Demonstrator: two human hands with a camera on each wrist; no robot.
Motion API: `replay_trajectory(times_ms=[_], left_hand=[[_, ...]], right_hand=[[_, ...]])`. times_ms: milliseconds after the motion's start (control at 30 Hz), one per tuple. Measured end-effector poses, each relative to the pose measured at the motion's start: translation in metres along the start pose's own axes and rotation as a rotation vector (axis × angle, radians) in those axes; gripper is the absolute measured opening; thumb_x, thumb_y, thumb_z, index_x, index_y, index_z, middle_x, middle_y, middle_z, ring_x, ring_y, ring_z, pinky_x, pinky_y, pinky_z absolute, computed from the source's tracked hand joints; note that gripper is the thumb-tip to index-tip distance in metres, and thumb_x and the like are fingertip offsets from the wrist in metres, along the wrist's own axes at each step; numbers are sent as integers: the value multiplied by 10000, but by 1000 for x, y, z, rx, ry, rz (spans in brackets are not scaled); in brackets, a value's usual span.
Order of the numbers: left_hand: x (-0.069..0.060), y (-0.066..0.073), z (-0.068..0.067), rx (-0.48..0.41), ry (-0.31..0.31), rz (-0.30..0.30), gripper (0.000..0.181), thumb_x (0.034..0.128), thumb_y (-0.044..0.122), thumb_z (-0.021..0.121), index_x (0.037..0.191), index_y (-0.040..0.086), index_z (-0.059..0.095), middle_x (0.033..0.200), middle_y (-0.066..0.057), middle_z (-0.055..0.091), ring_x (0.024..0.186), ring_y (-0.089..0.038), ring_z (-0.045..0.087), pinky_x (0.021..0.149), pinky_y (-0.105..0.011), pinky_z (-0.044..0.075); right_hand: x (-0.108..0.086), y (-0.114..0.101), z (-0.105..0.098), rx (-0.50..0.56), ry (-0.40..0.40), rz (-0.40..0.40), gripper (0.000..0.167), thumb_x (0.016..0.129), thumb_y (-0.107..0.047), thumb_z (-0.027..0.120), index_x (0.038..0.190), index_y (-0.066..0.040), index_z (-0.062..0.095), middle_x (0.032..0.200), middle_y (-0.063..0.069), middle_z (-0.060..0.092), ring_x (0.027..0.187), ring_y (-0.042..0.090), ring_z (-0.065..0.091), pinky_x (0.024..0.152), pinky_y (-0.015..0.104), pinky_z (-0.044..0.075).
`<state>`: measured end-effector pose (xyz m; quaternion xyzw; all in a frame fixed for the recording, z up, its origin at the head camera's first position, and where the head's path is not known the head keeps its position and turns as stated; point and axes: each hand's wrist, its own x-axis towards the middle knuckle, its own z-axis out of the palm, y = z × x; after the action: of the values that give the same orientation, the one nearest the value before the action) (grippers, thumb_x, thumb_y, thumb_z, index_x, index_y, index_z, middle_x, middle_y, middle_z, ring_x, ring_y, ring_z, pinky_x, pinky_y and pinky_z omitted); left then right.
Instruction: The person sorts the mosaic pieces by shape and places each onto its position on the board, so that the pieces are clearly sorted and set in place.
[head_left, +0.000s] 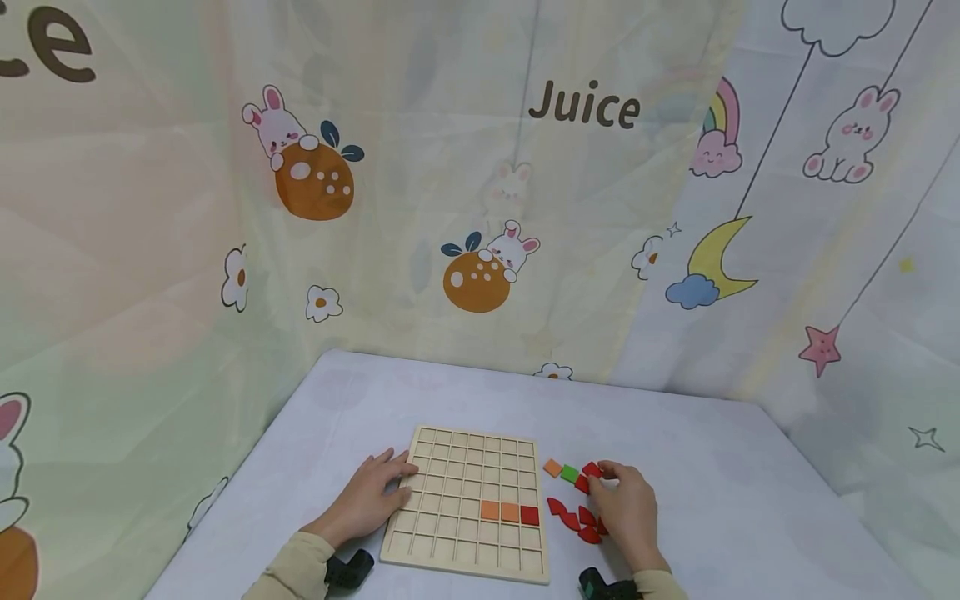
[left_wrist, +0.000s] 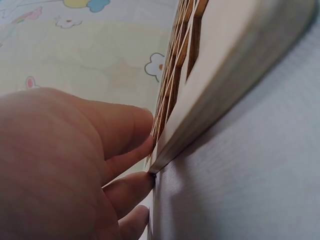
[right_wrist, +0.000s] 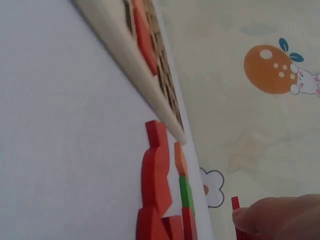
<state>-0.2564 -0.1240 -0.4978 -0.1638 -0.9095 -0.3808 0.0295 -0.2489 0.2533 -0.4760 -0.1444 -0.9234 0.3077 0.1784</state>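
Note:
The pale wooden grid board [head_left: 443,527] lies flat on the white table. Two orange square tiles [head_left: 490,510] and one red square tile [head_left: 529,516] sit side by side in one row of it. With extended fingers, my left hand [head_left: 372,493] touches the board's left edge; the left wrist view shows its fingertips against the wooden rim. Right of the board, my right hand [head_left: 627,507] pinches a red tile [right_wrist: 235,203], raised off the table. Below it lie several red curved pieces [head_left: 570,522], partly hidden by that hand.
Beyond the board's right edge lie an orange tile [head_left: 552,467], a green tile [head_left: 570,474] and another red tile [head_left: 582,483] in a line. Printed cloth curtains [head_left: 420,167] hang behind the table [head_left: 660,433]. Each wrist bears a black device [head_left: 351,570].

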Motion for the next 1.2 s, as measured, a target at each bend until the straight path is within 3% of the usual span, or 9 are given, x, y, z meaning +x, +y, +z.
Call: replay_trajectory(times_ms=[133, 267, 533, 767, 1067, 1200], left_hand=[[0, -1, 0, -7, -1, 11, 299, 935, 156, 633, 1229, 106, 658, 1458, -156, 483, 1432, -415, 271, 1193, -589, 114], [0, -2, 0, -14, 1, 16, 301, 936, 157, 634, 1231, 101, 656, 1459, -156, 482, 1432, -415, 269, 1191, -592, 110], [0, -2, 0, -18, 4, 11, 297, 938, 166, 634, 1230, 114, 658, 1461, -146, 484, 1434, -404, 273, 1196, -580, 113], [0, -1, 0, -25, 4, -3, 274, 957, 148, 601, 1223, 112, 661, 1466, -141, 479, 1438, -403, 264, 1197, -582, 101], [0, 0, 1, -25, 4, -32, 265, 974, 95, 555, 1209, 136, 669, 1471, -123, 477, 1443, -393, 257, 1202, -568, 96], [1, 0, 1, -31, 0, -38, 278, 971, 70, 540, 1208, 135, 671, 1473, -124, 475, 1446, -392, 250, 1203, -564, 92]], right_hand=[[-2, -7, 0, 18, -5, -31, 312, 866, -171, 703, 1143, -27, 701, 1074, 151, 656, 978, 336, 591, 810, 490, 558], [-4, -14, 4, 27, -22, -58, 302, 853, -162, 722, 1133, -47, 709, 1065, 124, 651, 972, 316, 589, 815, 482, 559], [-11, -23, 17, 25, -68, -113, 285, 817, -163, 762, 1089, -83, 730, 980, 64, 644, 807, 197, 530, 634, 272, 487], [-21, -30, 25, 30, -102, -185, 306, 811, -187, 759, 1096, -79, 735, 980, 25, 659, 890, 197, 602, 789, 417, 556], [-29, -38, 30, 41, -93, -263, 234, 793, -148, 760, 1023, -107, 757, 915, -23, 644, 896, 203, 612, 792, 432, 545], [-31, -42, 33, 39, -111, -259, 212, 799, -180, 773, 1007, -144, 754, 922, -42, 626, 868, 169, 584, 762, 358, 553]])
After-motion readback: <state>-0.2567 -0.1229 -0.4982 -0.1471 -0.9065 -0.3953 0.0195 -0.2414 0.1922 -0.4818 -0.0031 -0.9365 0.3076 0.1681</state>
